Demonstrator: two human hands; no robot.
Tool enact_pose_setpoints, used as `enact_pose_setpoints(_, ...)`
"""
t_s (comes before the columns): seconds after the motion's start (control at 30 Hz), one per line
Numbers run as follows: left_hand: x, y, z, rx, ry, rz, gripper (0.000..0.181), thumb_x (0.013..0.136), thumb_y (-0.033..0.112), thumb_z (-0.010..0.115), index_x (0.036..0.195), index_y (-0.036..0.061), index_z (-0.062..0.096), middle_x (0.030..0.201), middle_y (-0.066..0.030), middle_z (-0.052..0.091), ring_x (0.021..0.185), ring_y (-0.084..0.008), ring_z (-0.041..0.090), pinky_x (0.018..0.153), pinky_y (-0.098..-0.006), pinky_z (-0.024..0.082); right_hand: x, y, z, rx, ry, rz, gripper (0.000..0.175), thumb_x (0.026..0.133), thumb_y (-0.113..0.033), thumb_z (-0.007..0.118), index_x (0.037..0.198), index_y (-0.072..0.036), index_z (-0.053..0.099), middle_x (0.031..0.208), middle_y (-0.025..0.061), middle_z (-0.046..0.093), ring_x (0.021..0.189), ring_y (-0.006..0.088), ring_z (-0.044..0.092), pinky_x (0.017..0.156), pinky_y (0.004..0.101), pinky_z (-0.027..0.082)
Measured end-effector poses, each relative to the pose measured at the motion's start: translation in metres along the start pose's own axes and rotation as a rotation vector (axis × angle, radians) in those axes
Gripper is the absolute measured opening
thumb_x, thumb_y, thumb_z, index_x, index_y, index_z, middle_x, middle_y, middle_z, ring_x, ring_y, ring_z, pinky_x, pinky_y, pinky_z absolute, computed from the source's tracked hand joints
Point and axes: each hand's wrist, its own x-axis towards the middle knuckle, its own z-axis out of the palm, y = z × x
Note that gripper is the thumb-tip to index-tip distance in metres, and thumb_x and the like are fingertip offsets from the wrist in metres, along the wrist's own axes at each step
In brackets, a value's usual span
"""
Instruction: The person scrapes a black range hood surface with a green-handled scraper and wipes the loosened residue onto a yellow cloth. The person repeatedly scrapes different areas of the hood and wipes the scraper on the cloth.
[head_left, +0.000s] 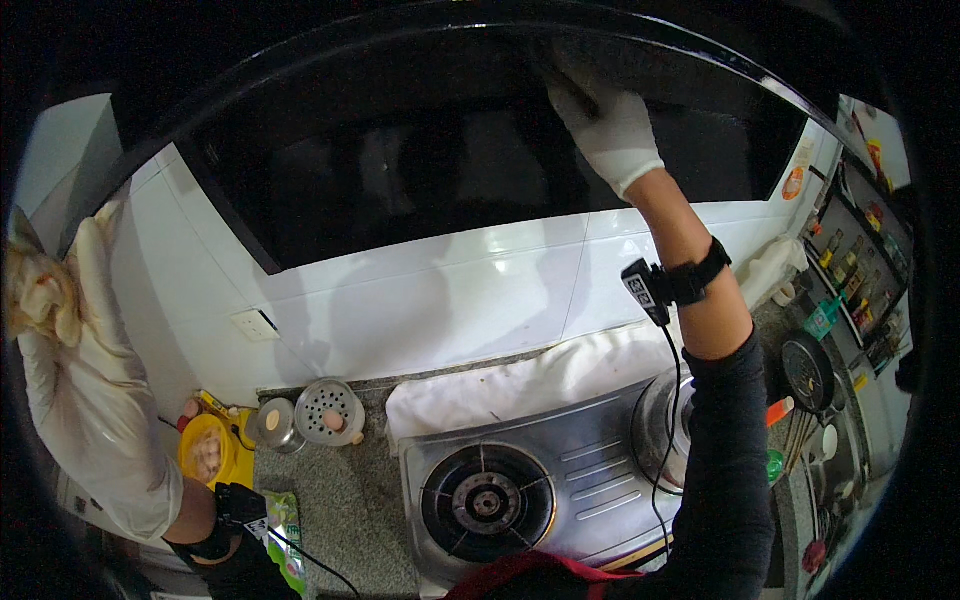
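Note:
My left hand (101, 277), in a long, pale plastic glove reaching past the wrist, is raised at the far left. It holds a crumpled, stained cloth (43, 296) by the picture's rim. My right hand (611, 139) wears a white glove and reaches up to the dark glossy panel of a range hood (420, 180). Its fingertips fade into shadow, so whether they grip anything is hidden. A black strap with a small device (649, 291) sits on my right forearm. Below stands a steel gas stove (600, 465) with a round burner (487, 502).
A white cloth (517, 382) lies along the stove's back edge. A perforated pot (330, 412), a round metal tin (279, 424) and a yellow bowl (206, 450) stand left. At right are a black frying pan (808, 373) and bottles on a rack (847, 262). A cable hangs from each wrist device.

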Motion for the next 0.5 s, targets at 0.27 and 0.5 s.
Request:
enact_pose_setpoints(0.27,-0.002,0.005,-0.009,0.079,-0.039,-0.014,0.056,0.102,0.011,0.029,0.149,-0.0042,0.003,0.155,-0.0294,0.001,0.145,-0.0378,0.01,0.119,-0.0504,0.021,-0.012,-0.008,0.007,-0.112,-0.068,0.041,0.04,0.092,-0.033,0.057,0.131,-0.025,0.057,0.102,0.022,0.066,0.09,0.0377,0.065,0.079,0.0442,0.053)
enact_pose_setpoints(0.5,-0.001,0.003,-0.006,0.07,0.017,-0.004,0.058,0.101,0.009,0.03,0.15,-0.0028,0.0,0.155,-0.0291,0.0,0.144,-0.039,0.012,0.119,-0.0518,0.021,0.004,0.001,-0.007,0.045,0.089,0.0,0.04,0.092,-0.04,0.056,0.127,-0.021,0.06,0.101,0.0221,0.066,0.088,0.0399,0.065,0.078,0.0458,0.054)
